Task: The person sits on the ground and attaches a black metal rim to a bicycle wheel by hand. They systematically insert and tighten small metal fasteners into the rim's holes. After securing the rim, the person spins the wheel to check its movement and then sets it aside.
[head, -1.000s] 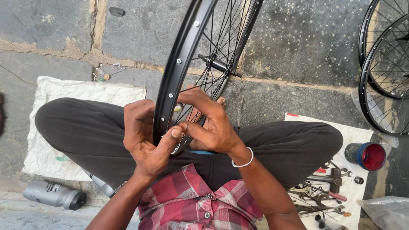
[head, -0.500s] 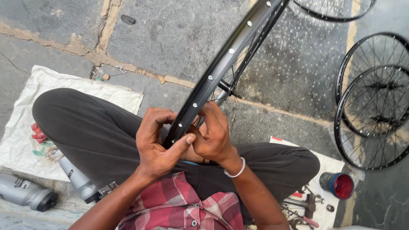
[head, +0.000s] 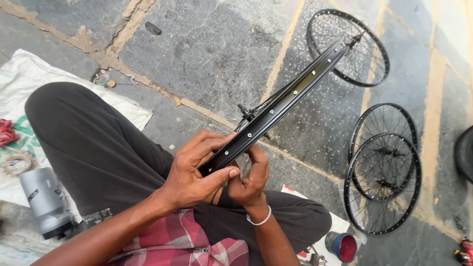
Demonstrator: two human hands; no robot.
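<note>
The rim (head: 276, 111) sits edge-on across my lap, its near end pinched in both hands and its far end reaching out over the stone floor (head: 207, 54) toward the spare wheels. My left hand (head: 189, 180) wraps the near end from the outside, thumb pressed flat against the rim's inner channel by a spoke hole, a clenched grip on the rim. My right hand (head: 251, 180) closes on it from the other side, fingers curled up over the edge; whether they also pinch something small there, I cannot tell. The spokes and hub (head: 249, 114) hang just past my fingers.

I judge the risk is leverage: most of the wheel sticks out unsupported, so if either grip slackens the far end could swing or drop onto the floor. Three wheels (head: 382, 170) lie to my right, a small red-lined cup (head: 341, 246) near my knee, a grey canister (head: 45, 201) on the sack (head: 29, 79) at my left.
</note>
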